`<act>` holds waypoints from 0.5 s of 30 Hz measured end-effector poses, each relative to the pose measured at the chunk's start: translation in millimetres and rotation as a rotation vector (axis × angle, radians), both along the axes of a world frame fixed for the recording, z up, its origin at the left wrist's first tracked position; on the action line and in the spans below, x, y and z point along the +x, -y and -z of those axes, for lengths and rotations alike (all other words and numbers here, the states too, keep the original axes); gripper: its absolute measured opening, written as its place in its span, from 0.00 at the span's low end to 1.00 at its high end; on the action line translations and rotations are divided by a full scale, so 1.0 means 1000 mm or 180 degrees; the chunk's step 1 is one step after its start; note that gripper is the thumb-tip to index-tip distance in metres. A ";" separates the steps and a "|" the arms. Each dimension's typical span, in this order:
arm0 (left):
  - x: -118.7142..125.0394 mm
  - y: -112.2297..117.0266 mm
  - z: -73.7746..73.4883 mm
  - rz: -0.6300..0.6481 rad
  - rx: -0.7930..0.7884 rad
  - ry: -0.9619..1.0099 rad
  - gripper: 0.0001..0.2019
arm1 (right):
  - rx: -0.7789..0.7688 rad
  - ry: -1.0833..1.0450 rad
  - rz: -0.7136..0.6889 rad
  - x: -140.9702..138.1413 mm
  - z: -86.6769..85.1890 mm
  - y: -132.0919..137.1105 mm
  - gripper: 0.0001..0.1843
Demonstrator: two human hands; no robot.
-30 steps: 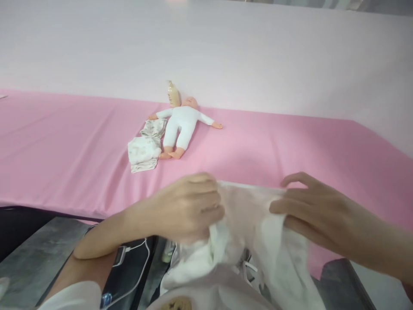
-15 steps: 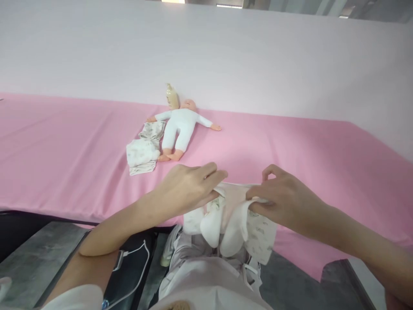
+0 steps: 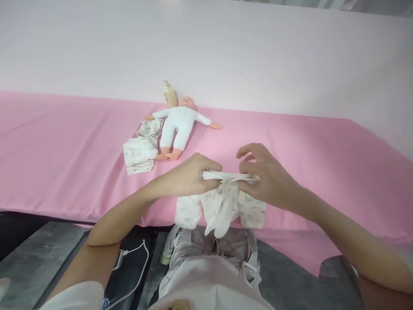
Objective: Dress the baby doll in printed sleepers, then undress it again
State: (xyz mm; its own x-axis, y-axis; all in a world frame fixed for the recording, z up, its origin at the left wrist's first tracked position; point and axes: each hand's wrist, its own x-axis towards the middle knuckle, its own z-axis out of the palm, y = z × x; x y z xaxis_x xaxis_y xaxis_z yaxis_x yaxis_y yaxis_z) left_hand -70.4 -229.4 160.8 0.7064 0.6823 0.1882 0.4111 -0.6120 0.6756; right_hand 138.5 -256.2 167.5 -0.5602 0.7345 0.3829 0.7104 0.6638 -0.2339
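A small white baby garment (image 3: pixel 222 200) with a faint print hangs between my hands at the table's near edge. Its upper edge is stretched into a narrow horizontal band, and several loose parts droop below it. My left hand (image 3: pixel 196 175) grips the left end of that band, thumb on top. At the right end, my right hand (image 3: pixel 266 178) pinches the cloth between thumb and fingers, its other fingers curled above. Beyond the hands, a baby doll (image 3: pixel 180 122) in a white suit lies on its back, arms spread.
Folded printed baby clothes (image 3: pixel 140 153) lie left of the doll's legs, with another folded cloth (image 3: pixel 150 128) above them. A pump bottle (image 3: pixel 170 94) stands by the doll's head. Pink cloth (image 3: pixel 80 155) covers the table against a white wall (image 3: pixel 226 56). A white cable (image 3: pixel 145 267) hangs below left.
Both hands have risen slightly, and the right has moved left. The garment's opening, spread and facing me before, is now drawn into a flat band, its middle parts closer together.
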 end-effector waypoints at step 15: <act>0.045 -0.010 0.037 -0.1211 -0.3085 0.2935 0.04 | -0.1276 -0.2262 0.0872 -0.040 0.031 -0.048 0.11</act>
